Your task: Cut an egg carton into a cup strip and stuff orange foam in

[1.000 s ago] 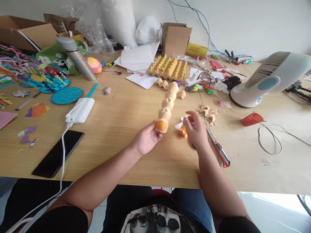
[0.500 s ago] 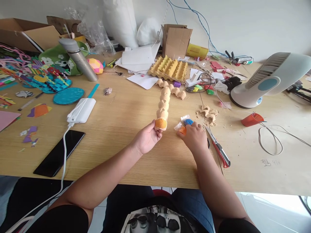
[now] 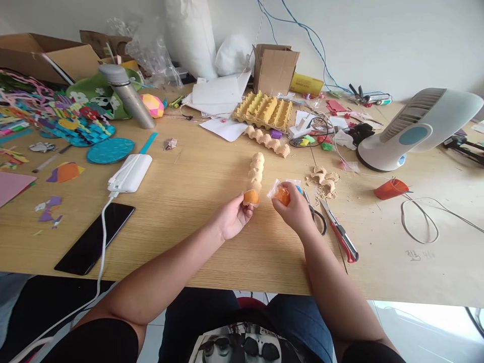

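White fan point(image 3: 414, 134) and steel flask point(image 3: 133, 100) on a wooden desk point(image 3: 181, 191)
The fan stands at right, a red-orange cup point(image 3: 391, 189) just below it; the flask is upper left, a white power bank point(image 3: 132, 172) at left, a black phone point(image 3: 88, 241) lower left.

I see 1 L hand point(image 3: 230, 220) & 1 R hand point(image 3: 298, 212), 2 long egg-ctn strips point(image 3: 255, 174), 1 yel. egg tray point(image 3: 262, 110), 1 orange pkt point(image 3: 282, 196), 1 pr. scissors point(image 3: 312, 210), 1 util. knife point(image 3: 342, 234), 1 ph. point(image 3: 93, 242), 1 pwr bank point(image 3: 132, 174), 1 btl point(image 3: 132, 100), 1 fan point(image 3: 416, 132), 1 red cup point(image 3: 390, 189) & 1 blue oval point(image 3: 111, 150) from where I'm standing.
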`<state>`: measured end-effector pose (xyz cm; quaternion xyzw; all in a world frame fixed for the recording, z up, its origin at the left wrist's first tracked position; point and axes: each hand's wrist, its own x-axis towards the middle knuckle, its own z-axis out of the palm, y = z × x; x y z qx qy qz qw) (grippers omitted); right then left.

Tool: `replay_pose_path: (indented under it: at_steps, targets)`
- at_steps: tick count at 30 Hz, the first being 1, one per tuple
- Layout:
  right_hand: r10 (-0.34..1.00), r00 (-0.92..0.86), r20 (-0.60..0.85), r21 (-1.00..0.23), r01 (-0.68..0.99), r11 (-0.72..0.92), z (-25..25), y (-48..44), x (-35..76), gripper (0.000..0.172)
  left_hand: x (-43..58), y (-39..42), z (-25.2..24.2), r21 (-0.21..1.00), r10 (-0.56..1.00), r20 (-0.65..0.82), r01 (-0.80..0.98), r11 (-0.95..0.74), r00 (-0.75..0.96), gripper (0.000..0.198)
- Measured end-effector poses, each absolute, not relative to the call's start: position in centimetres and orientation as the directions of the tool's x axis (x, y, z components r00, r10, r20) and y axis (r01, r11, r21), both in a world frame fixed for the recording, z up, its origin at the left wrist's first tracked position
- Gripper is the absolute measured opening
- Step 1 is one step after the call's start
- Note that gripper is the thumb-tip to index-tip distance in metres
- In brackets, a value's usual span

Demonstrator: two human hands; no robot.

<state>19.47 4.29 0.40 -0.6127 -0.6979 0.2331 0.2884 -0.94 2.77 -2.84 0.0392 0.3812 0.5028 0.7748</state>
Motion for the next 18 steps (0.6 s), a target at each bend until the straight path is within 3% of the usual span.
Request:
replay_pose_path:
  at_steps: [4,9,13,16,18]
  targets:
    - [0.974,-0.183,0.13,-0.798,0.565,0.213,-0.5,4.4,19.1,0.052,-0.8,2.5,-2.1,0.441,0.811,-0.559,-0.766,0.467,0.173,0.02]
    - [0.964,-0.232,0.128,-0.848,0.479,0.228,-0.8,4.4,18.8,0.052,-0.6,2.0,-1.0,0.498,0.831,-0.538,-0.742,0.45,0.143,0.022]
    - [0.972,-0.189,0.142,-0.853,0.474,0.217,-0.4,4.2,18.7,0.051,-0.9,1.8,-1.4,0.65,0.876,-0.461,-0.618,0.442,0.141,0.017]
    - [0.97,-0.182,0.162,-0.847,0.479,0.232,-0.3,4.2,18.7,0.051,-1.2,1.5,-2.0,0.817,0.893,-0.449,-0.401,0.414,0.005,0.038]
    - [0.962,-0.201,0.186,-0.834,0.485,0.263,-0.4,4.1,18.7,0.051,-1.3,1.3,-2.2,0.931,0.938,-0.321,-0.224,0.288,-0.133,0.05]
